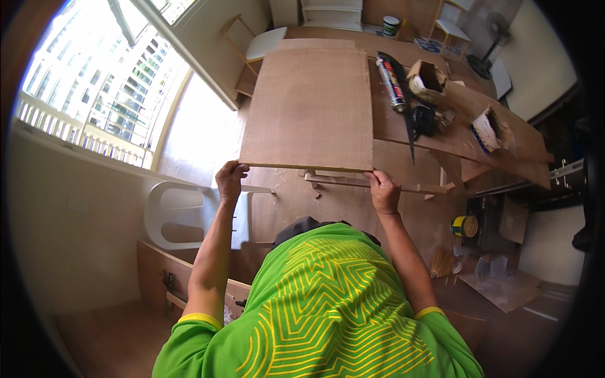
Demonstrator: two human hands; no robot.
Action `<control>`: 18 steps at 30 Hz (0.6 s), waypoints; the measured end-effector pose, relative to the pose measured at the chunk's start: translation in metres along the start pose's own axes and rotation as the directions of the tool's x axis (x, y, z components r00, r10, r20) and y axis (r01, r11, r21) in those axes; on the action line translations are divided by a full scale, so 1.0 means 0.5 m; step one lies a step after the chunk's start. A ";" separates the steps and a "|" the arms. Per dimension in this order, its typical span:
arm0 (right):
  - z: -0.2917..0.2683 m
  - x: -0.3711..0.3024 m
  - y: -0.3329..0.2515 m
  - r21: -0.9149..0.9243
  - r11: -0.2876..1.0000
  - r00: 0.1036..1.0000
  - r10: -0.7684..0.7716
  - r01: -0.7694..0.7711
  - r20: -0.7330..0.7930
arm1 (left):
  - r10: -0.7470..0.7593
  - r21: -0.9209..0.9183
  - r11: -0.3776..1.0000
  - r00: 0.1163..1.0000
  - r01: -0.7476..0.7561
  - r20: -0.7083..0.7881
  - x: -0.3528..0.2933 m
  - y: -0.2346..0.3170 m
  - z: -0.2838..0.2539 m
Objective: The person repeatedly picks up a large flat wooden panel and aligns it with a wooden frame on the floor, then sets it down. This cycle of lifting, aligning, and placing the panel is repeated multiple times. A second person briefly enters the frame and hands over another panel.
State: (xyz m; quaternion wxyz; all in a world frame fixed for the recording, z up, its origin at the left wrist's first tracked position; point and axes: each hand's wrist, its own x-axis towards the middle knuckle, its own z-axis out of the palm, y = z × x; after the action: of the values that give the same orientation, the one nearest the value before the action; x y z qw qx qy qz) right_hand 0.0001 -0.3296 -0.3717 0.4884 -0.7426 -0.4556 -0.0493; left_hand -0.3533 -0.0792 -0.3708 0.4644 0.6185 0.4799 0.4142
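A rectangular plywood board lies flat on the workbench, its near edge toward me. At that edge's left corner, my left hand is closed, fingertips pinching the corner. My right hand pinches the right corner in the same way, thumb and fingers at the edge. Both arms reach forward, elbows slightly bent. To the right of the board lie a sealant cartridge, a long dark tapering tool whose kind I cannot make out, and a black power tool.
Two torn cardboard boxes stand on the bench's right part. A white plastic chair is close on my left, by the window. A yellow-green can sits at lower right. Farther back are a wooden chair and a fan.
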 end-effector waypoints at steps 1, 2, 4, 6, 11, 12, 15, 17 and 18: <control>0.001 0.001 0.001 0.009 1.000 1.000 -0.010 0.010 -0.003 | -0.032 0.031 0.999 0.999 0.032 0.010 0.006 0.003 -0.004; 0.001 0.000 0.001 0.019 1.000 1.000 -0.010 0.010 -0.008 | 0.005 0.097 0.995 1.000 -0.007 0.020 0.009 0.005 -0.007; 0.001 -0.001 0.002 0.031 1.000 1.000 0.005 -0.005 -0.005 | 0.030 0.174 0.984 0.998 -0.039 0.052 0.011 0.007 -0.011; 0.000 -0.001 0.003 0.022 0.999 1.000 -0.024 0.024 -0.014 | 0.027 0.164 0.986 0.998 -0.035 0.052 0.012 0.005 -0.014; 0.001 0.001 0.012 0.008 0.999 0.999 -0.040 0.040 0.003 | 0.022 0.078 0.997 0.999 -0.026 0.048 0.016 -0.016 -0.010; 0.003 0.000 0.015 0.004 0.999 0.999 -0.042 0.042 -0.002 | 0.012 0.050 0.999 0.999 -0.014 0.033 0.016 -0.022 -0.008; 0.006 -0.006 0.022 -0.003 0.999 0.999 -0.037 0.037 -0.005 | 0.040 -0.012 0.999 0.999 -0.040 -0.007 0.011 -0.040 0.002; 0.006 -0.013 0.026 -0.005 1.000 1.000 -0.022 0.022 0.005 | 0.067 -0.051 0.996 0.997 -0.069 -0.045 0.004 -0.050 0.009; 0.006 -0.012 0.028 -0.003 1.000 1.000 -0.011 0.011 0.010 | 0.066 -0.073 0.995 0.996 -0.071 -0.065 0.003 -0.053 0.014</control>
State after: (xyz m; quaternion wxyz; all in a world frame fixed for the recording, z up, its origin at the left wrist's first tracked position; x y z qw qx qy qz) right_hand 0.0055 -0.3326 -0.3863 0.4846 -0.7410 -0.4622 -0.0491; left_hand -0.3519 -0.0763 -0.3983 0.4575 0.6035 0.4568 0.4668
